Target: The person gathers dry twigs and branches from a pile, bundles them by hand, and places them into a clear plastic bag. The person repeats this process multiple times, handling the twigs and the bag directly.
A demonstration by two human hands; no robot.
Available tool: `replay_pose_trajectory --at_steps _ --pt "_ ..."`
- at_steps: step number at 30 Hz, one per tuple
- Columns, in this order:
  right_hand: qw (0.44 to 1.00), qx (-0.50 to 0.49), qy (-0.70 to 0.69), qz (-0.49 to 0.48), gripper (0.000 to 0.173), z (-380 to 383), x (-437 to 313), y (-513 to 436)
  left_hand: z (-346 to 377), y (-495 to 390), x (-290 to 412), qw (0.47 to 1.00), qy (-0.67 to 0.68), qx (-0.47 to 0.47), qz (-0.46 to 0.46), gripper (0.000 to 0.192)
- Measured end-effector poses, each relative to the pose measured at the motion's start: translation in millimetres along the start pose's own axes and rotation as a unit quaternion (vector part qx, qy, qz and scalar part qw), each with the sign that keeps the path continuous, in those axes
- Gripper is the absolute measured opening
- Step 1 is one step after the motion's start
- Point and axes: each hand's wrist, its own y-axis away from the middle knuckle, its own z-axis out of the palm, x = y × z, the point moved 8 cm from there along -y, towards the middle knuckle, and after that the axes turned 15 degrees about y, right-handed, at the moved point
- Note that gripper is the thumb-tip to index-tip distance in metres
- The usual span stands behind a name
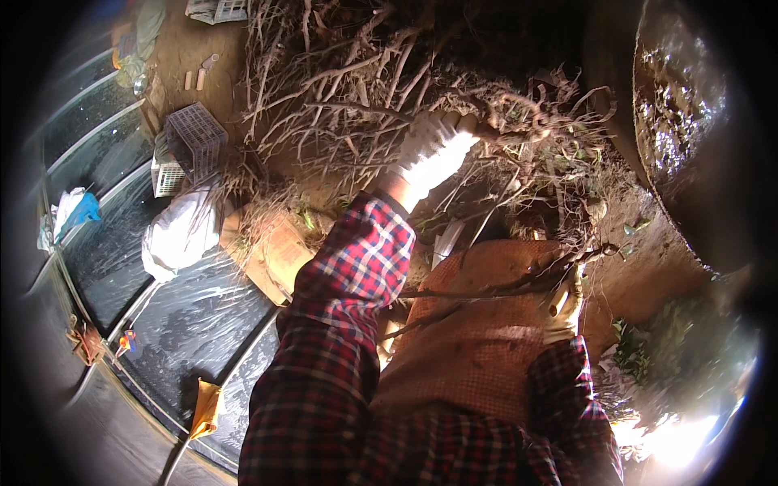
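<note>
My left hand (434,149), in a pale work glove, reaches forward and has its fingers closed around a thick woody stem (507,130) at the tangled pile of rooted branches (358,91). Lower and to the right, my right hand (565,307), also gloved, is around the base of a thin branch (486,295) with a knot of fine roots beside it; the branch stretches left across my lap. Its fingers are partly hidden. An orange-brown mesh cloth (474,358) covers my lap.
Plastic crates (197,136), a stuffed white sack (182,234) and a flattened cardboard box (279,249) lie to the left, beside plastic sheeting (200,322) over curved poles. A dark sheet edge (650,176) hangs at right. Leafy plants (632,352) stand lower right.
</note>
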Motion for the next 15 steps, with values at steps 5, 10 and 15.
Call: replay_pose_trajectory --at_steps 5,10,15 --pt "0.999 0.004 -0.030 0.017 0.048 -13 8 4 61 20 118 0.761 -0.559 0.105 0.314 0.036" --pt "0.997 0.013 -0.071 0.019 0.050 -25 10 10 88 15 116 0.830 -0.490 0.033 0.265 0.037" --pt "0.993 0.022 -0.115 0.024 0.053 -41 16 13 59 10 52 0.739 -0.661 -0.071 0.110 0.033"
